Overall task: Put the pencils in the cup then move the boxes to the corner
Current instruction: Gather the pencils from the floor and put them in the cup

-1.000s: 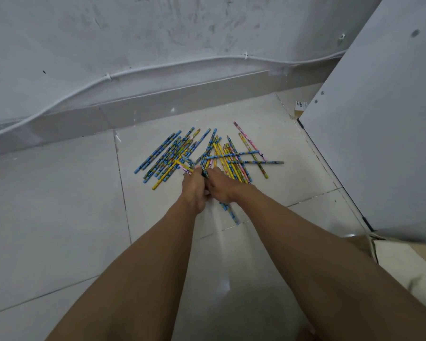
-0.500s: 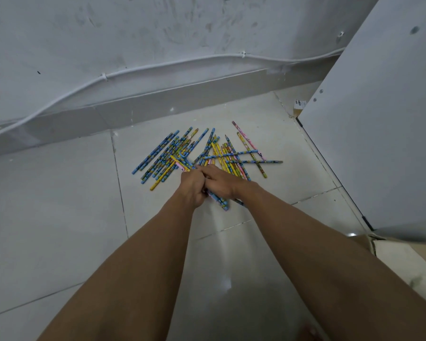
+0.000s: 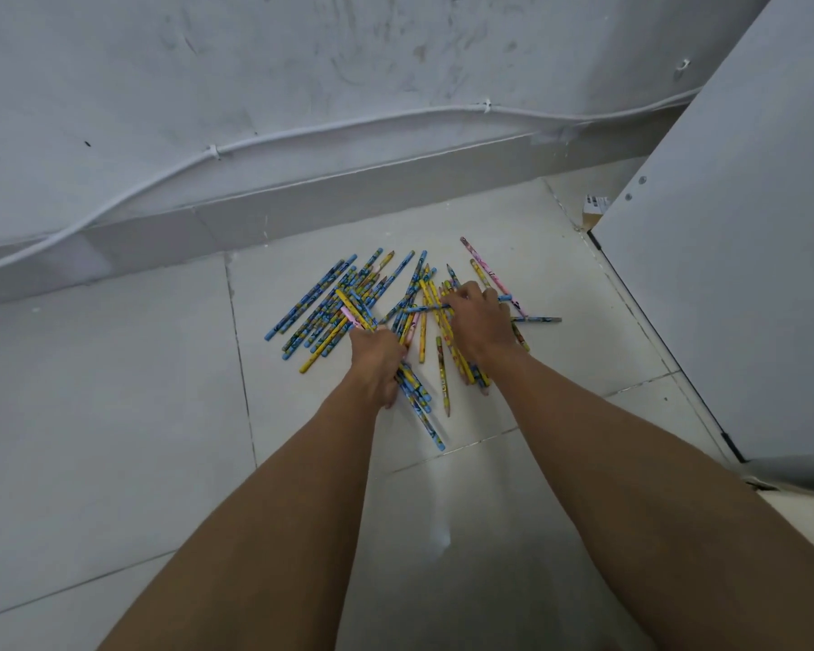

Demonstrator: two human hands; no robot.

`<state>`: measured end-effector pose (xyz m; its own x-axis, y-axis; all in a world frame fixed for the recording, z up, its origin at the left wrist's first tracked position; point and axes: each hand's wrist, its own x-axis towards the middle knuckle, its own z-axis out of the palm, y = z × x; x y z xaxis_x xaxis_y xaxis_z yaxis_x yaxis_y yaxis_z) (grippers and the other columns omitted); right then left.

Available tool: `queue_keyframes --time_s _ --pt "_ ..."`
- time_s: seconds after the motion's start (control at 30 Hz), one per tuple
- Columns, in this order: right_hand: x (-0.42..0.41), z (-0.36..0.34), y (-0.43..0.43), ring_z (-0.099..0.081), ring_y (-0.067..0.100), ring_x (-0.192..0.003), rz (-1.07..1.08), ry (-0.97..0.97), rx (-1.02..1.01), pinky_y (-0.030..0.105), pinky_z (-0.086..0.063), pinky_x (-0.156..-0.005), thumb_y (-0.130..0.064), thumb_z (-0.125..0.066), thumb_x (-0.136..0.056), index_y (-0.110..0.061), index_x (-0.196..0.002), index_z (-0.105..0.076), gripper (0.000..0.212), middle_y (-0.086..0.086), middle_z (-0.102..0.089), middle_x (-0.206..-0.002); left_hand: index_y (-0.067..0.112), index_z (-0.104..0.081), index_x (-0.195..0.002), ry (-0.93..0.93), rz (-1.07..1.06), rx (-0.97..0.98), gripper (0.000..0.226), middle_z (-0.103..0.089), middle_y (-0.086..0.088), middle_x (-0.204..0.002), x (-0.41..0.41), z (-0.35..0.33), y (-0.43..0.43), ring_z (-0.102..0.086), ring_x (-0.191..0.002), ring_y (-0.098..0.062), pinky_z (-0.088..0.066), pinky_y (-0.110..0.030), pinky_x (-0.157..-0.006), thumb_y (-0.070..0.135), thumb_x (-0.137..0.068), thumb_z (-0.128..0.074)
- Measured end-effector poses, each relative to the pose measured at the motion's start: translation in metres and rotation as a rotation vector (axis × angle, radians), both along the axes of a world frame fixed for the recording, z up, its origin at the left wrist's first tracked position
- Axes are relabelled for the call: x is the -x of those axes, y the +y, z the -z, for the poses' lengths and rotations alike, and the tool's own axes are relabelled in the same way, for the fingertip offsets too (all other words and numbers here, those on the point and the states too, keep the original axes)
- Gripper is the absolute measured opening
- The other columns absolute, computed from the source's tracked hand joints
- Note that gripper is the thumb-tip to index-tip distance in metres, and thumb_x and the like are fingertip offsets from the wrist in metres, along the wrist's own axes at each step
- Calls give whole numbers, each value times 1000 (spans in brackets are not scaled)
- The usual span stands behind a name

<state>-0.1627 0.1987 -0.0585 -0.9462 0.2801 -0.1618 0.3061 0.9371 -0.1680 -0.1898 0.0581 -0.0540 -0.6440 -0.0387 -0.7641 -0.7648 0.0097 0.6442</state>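
**Hands part; gathering under way**

The right hand (image 3: 478, 321) has left the left hand (image 3: 377, 357) and now lies spread, fingers loosely curled, over the floor's pencils (image 3: 330, 307). The left stays closed on a bundle. No cup or boxes visible.

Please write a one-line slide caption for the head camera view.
Left hand grips a pencil bundle while right hand reaches into loose pencils on tiled floor.
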Motion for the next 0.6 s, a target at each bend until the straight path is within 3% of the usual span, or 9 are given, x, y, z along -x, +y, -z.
queue_keyframes --time_s 0.17,0.33,0.47,0.6 --pt "0 7 -4 -41 34 -122 -9 -27 -67 49 -33 -100 -5 -49 -94 -15 -119 -57 29 9 -52 -130 4 -38 -123 23 -3 -31 27 -50 -8 -69 0 -4 1 -60 -71 -24 -45 -36 -70 15 -98 -38" --pt "-1 9 -8 -45 35 -119 -63 34 -173 48 -32 -100 -8 -42 -98 -12 -125 -50 28 11 -55 -129 9 -40 -122 44 29 -10 23 -46 -7 -72 -3 -7 0 -45 -61 -16 -44 -33 -61 15 -100 -37" --pt "3 9 -13 -47 34 -118 2 3 -86 47 -34 -99 -4 -39 -98 -10 -127 -47 31 13 -53 -129 9 -39 -122 52 22 2 23 -45 -6 -72 -6 -9 -1 -45 -61 -16 -45 -35 -64 16 -101 -36" --pt "3 9 -19 -51 36 -113 83 -29 134 44 -42 -92 -19 -42 -102 -4 -125 -48 28 18 -54 -124 11 -39 -113 54 29 -3 14 -45 -7 -72 -7 -12 -1 -45 -60 -16 -45 -34 -61 17 -101 -35"
